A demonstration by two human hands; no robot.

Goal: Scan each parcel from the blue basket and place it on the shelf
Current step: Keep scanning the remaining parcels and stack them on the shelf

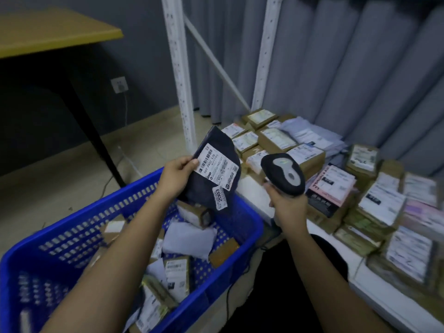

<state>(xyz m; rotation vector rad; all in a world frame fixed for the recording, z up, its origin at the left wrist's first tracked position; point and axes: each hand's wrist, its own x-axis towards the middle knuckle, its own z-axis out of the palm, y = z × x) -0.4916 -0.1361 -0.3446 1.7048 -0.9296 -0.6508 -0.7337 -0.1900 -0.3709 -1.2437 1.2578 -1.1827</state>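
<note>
I note the basket (pixel 134 239) as reference: parcels lie in it; the shelf (pixel 374 292), stacked with parcels, stands right of it; a table (pixel 48 32) stands behind-left.

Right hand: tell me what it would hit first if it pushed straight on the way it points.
The right hand grips the scanner and points up and away toward the shelf. Going on, it would probably first meet the brown boxes stacked just behind the scanner head, though depth is hard to judge.
</note>
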